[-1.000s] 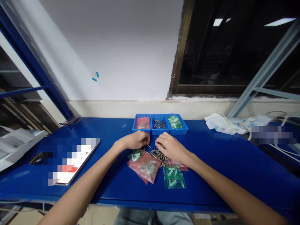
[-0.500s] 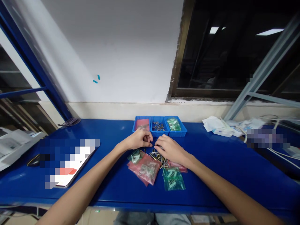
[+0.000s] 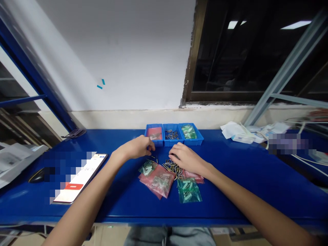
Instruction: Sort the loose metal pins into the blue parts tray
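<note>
My left hand (image 3: pixel 140 146) hovers low over the blue table, left of the metal pin pile, its fingers curled together; what they hold, if anything, is too small to tell. A few loose pins (image 3: pixel 157 159) lie below its fingertips. My right hand (image 3: pixel 183 156) rests at the back edge of the pin pile (image 3: pixel 172 167), fingers bent and pressed together, their tips partly hidden. Red bags (image 3: pixel 164 181) and a small green bag (image 3: pixel 148 168) lie left of the pile. Another green bag (image 3: pixel 189 190) lies in front of it.
Behind my hands stand three joined blue bins: the left one (image 3: pixel 154 143) holds a red bag, the middle (image 3: pixel 173 142) loose pins, the right (image 3: pixel 196 141) green bags. A phone (image 3: pixel 77 181) and a mouse (image 3: pixel 38 175) lie left. White packets (image 3: pixel 237 132) sit at the back right.
My left hand has moved left, away from my right hand, uncovering loose pins on the table. The right hand stays by the pile. The view has shifted slightly.
</note>
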